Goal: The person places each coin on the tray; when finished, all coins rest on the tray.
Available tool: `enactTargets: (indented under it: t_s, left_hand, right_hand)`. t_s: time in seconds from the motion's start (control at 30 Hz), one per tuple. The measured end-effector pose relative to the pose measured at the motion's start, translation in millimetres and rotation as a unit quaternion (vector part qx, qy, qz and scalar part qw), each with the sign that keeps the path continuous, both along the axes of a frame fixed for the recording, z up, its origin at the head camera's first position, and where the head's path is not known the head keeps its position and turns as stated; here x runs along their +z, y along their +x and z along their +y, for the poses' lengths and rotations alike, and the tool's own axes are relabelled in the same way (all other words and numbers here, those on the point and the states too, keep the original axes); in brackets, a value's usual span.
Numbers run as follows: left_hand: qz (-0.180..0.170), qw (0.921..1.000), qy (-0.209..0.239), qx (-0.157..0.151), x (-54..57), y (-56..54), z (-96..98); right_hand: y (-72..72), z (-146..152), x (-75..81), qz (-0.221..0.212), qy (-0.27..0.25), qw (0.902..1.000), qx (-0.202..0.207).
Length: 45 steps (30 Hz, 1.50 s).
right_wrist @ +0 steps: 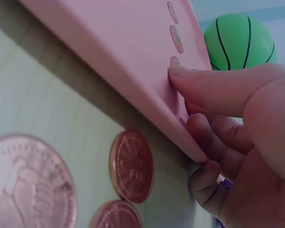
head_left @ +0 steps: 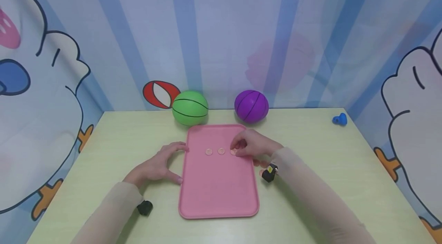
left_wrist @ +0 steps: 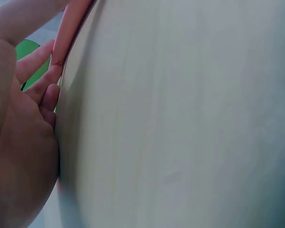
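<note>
A pink rectangular tray (head_left: 219,190) lies on the table, with a row of coins on it: a left coin (head_left: 208,152), a middle coin (head_left: 221,151) and a right coin (head_left: 233,152). The right hand (head_left: 253,143) reaches over the tray's right side, thumb and forefinger around the right coin, which lies at the tray's surface. In the right wrist view the thumb tip overlaps that coin, and the other fingers curl by the tray's edge. At the tray's left edge, the left hand (head_left: 157,165) rests with thumb and fingers spread against the rim.
Copper-coloured coins (right_wrist: 132,166) lie on the table right of the tray, partly under the right wrist in the head view. Behind the tray sit a green ball (head_left: 190,108) and a purple ball (head_left: 251,106). A small blue object (head_left: 340,119) lies at the far right corner.
</note>
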<state>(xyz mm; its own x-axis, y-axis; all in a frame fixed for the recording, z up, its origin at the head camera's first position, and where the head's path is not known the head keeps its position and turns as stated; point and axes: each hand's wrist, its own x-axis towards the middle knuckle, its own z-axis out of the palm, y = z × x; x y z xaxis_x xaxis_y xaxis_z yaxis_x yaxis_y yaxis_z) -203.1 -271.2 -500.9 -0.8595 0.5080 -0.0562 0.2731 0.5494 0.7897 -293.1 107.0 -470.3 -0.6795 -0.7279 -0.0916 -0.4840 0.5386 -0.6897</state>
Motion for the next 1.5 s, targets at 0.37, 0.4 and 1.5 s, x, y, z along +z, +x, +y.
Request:
enactTargets:
  t_s: [0.37,0.4,1.5]
  left_hand:
    - [0.001,1.0000,-0.002,0.002,2.3,0.8,1.0]
    - [0.000,1.0000,-0.002,0.002,2.3,0.7,1.0]
    - [-0.006,0.9998,-0.016,0.008,2.1,0.4,1.3]
  right_hand:
    - [-0.3,1,0.9,0.017,-0.007,0.9998,0.008]
    - [-0.5,1,0.6,0.017,-0.006,0.9998,0.007]
    - [-5.1,40,11.0,-0.038,-0.040,0.9985,0.005]
